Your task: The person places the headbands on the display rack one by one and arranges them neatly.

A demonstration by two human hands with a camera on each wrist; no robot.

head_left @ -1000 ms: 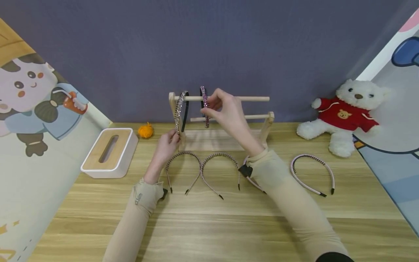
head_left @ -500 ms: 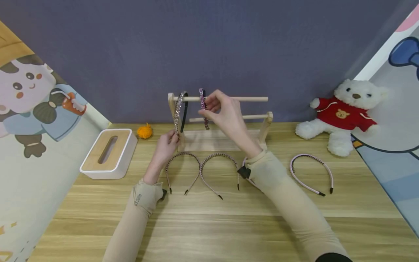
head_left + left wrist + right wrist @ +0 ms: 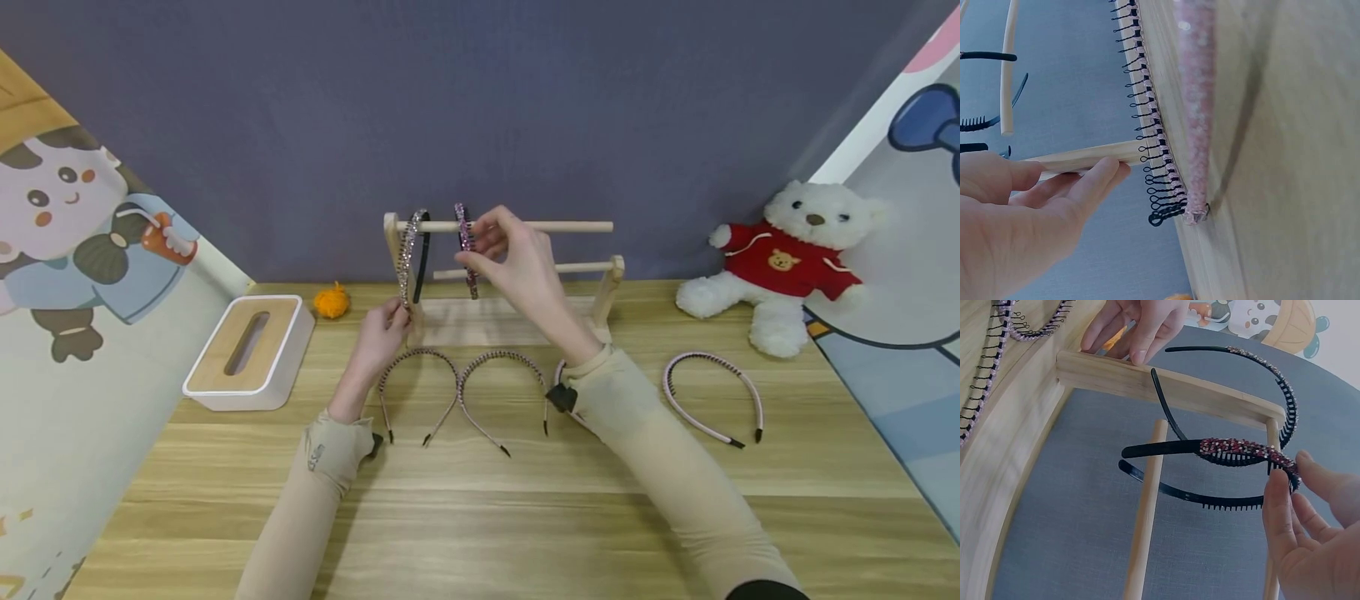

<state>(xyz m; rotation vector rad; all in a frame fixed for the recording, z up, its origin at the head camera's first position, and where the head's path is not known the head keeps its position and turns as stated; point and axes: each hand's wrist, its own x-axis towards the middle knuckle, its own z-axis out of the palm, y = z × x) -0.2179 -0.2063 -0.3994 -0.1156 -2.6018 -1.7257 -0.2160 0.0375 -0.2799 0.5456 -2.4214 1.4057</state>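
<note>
Wooden table [image 3: 480, 525], rack [image 3: 465, 323], right grip [image 3: 522, 260] pinching headband [image 3: 1235, 447]

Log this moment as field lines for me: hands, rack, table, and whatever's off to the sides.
Left hand: holds left upright of wooden rack
Right hand: pinches pink sparkly headband at upper bar
Rack: silver headband hangs over upper bar
Table: four plainer headbands, one partly hidden by right sleeve
Left side: tissue box, orange fuzzy ball
Right side: teddy bear
</note>
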